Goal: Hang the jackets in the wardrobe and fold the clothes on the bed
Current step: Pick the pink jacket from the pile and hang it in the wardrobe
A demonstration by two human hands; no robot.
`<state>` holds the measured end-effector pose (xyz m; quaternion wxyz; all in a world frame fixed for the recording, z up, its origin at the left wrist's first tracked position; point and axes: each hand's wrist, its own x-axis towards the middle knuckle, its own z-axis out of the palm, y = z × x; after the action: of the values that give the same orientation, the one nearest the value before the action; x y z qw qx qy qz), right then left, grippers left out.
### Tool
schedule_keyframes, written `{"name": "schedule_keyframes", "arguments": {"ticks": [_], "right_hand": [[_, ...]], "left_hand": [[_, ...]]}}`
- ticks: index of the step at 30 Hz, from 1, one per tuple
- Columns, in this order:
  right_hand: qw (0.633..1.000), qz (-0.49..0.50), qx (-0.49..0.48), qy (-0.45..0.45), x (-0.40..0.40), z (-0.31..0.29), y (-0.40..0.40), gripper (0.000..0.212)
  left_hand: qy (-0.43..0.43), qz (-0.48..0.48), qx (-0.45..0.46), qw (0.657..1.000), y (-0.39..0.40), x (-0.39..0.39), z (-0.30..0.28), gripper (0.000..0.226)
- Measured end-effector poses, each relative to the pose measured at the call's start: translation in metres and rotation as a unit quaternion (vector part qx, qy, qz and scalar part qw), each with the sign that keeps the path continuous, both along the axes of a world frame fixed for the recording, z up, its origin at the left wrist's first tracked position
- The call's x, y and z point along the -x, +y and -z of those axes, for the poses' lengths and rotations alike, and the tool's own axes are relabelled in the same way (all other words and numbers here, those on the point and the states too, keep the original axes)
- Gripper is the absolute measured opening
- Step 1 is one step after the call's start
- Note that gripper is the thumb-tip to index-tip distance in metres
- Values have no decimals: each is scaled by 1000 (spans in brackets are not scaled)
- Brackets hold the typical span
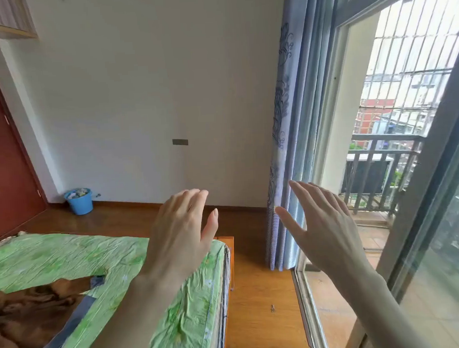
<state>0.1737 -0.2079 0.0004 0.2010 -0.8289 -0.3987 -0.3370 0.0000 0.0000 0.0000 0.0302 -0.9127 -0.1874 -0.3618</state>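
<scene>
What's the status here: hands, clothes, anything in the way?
Left hand and right hand open, raised, holding nothing. Brown garment lies unfolded on the bed. Nothing blocking.

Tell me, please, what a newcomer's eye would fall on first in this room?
Two bare hands raised mid-frame, left hand and right hand, both open and holding nothing. Below left lies the bed in a crumpled green sheet, with a brown garment on it; a blue bucket stands by the far wall.

White wall (139, 98), wooden floor (256, 305), blue curtain (288, 144), perhaps a balcony beyond the glass
</scene>
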Motion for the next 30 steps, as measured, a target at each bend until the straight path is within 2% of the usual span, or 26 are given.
{"name": "schedule_keyframes", "arguments": {"ticks": [6, 12, 30], "right_hand": [[1000, 13, 0, 11, -7, 8, 13, 69], [1000, 10, -1, 7, -47, 16, 35, 71], [999, -32, -11, 37, -308, 3, 136, 71]], "left_hand": [[-13, 23, 11, 1000, 17, -15, 12, 51], [-19, 29, 15, 999, 36, -61, 24, 52], [-32, -4, 1, 999, 114, -326, 5, 47]]}}
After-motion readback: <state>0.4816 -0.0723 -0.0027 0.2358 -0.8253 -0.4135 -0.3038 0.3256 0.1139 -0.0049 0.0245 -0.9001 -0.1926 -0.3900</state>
